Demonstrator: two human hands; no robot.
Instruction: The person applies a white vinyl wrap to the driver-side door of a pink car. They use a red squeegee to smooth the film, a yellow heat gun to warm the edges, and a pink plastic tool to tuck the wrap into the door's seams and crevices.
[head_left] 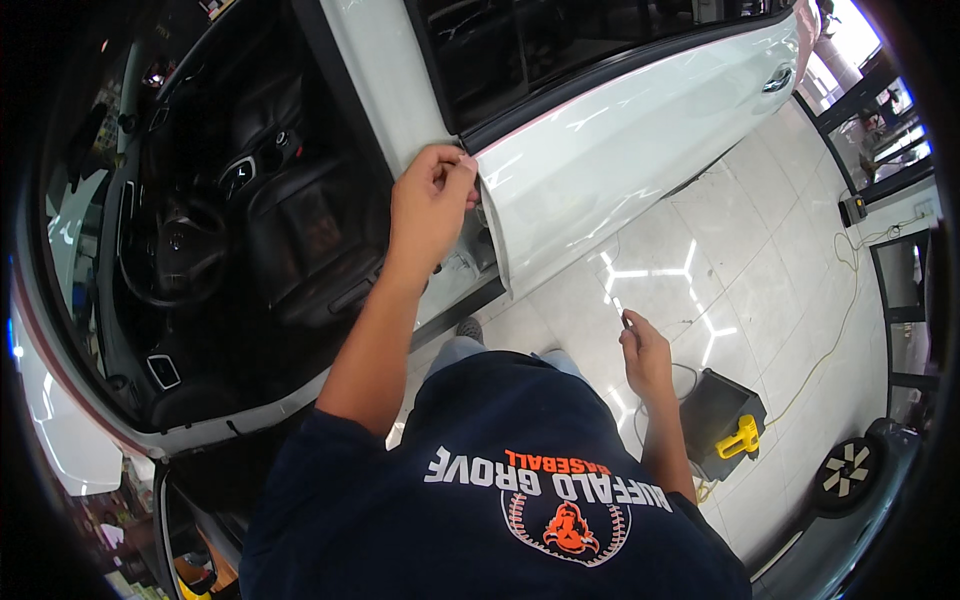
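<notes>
Left hand (432, 200): pinched together at the door's (620, 140) upper front corner; anything held is hidden.
Right hand (648, 352): closed on slim tool (626, 319), apart from door.
Door: could be scratched, should the tool slip.

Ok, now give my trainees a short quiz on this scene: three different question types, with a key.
1. True or false: the person's bare left hand is on the black steering wheel.
2. Choose one. What colour is the gun-shaped tool seen against the dark grey box? A) red B) yellow C) blue
3. Fill the gap: a slim dark object is held in the person's bare ____ hand.

Key:
1. False; it is at the near edge of the glossy white car door.
2. B
3. right
</notes>
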